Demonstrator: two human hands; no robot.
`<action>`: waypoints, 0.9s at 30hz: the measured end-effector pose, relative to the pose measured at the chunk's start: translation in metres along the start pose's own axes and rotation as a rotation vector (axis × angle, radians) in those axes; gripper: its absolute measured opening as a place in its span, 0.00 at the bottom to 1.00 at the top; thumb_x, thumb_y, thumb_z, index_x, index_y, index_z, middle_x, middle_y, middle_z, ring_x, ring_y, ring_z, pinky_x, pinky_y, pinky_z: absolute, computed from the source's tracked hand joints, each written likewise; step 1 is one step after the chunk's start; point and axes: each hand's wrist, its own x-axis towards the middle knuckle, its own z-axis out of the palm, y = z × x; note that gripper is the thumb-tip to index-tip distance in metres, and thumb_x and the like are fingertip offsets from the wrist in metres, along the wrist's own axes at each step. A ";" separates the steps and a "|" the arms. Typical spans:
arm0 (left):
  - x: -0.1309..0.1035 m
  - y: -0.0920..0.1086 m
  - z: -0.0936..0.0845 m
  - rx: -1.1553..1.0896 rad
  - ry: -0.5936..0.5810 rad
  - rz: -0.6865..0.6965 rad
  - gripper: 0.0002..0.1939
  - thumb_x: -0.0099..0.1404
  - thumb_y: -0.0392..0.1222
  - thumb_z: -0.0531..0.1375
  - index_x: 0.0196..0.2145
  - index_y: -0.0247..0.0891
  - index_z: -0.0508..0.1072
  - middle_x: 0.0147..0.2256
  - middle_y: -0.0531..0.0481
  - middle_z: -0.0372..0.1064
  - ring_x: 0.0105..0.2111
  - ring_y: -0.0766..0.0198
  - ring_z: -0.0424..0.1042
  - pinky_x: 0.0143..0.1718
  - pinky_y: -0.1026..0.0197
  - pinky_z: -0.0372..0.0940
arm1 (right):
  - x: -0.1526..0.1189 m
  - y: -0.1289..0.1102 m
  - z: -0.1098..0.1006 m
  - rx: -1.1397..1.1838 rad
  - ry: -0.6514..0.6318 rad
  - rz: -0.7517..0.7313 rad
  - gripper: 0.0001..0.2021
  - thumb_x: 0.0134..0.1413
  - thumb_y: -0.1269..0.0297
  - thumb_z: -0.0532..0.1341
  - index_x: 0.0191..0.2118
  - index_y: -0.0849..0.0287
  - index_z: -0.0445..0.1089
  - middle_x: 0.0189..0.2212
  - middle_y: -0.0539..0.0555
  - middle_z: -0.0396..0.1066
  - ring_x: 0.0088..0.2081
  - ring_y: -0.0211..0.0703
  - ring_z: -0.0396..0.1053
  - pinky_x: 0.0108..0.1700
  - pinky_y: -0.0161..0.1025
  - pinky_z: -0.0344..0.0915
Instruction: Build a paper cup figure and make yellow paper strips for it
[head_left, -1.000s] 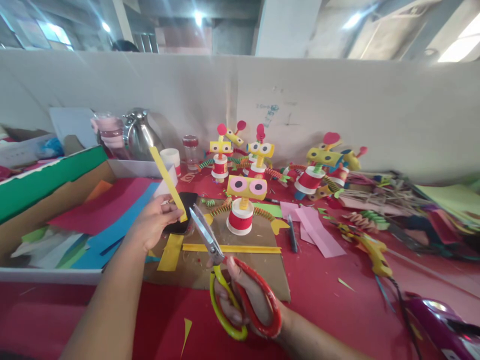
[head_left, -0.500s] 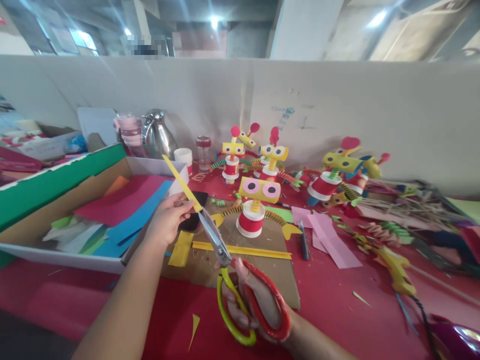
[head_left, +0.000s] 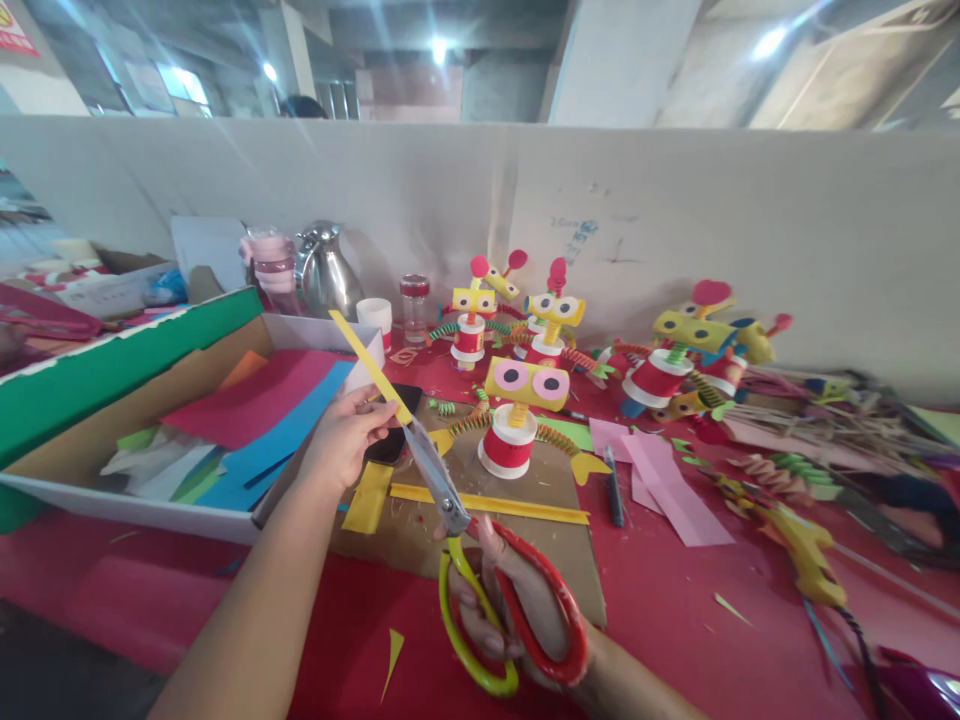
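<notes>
Between the thumb and fingers of my left hand (head_left: 349, 435) is a narrow yellow paper strip (head_left: 366, 362), slanting up and to the left. My right hand (head_left: 487, 600) grips a pair of scissors (head_left: 442, 495) with one yellow-green and one red handle. The blade tips meet the lower end of the strip, close to my left fingertips. Behind the scissors stands a paper-cup robot figure (head_left: 508, 440) with pink-ringed eyes and coiled paper arms. It rests on a brown cardboard sheet (head_left: 559, 555), beside a long folded yellow strip (head_left: 517, 508) and a yellow paper piece (head_left: 367, 497).
A box (head_left: 150, 508) of coloured paper stands at left. More cup figures (head_left: 469, 335) line the wall, near a steel jug (head_left: 330, 275) and a white cup (head_left: 376, 318). Pink paper (head_left: 675, 490), a black pen (head_left: 613, 490) and a yellow glue gun (head_left: 806, 560) lie at right.
The whole view has shifted slightly, so things sit a little further right and lower. Both hands keep their hold on the strip and the scissors, in nearly the same pose.
</notes>
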 end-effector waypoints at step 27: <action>-0.002 0.003 0.003 -0.055 0.021 -0.030 0.16 0.47 0.31 0.70 0.36 0.33 0.75 0.29 0.47 0.75 0.24 0.70 0.73 0.20 0.73 0.57 | 0.001 -0.001 -0.001 0.012 0.009 0.013 0.27 0.61 0.39 0.52 0.53 0.57 0.62 0.24 0.45 0.63 0.13 0.27 0.55 0.13 0.25 0.46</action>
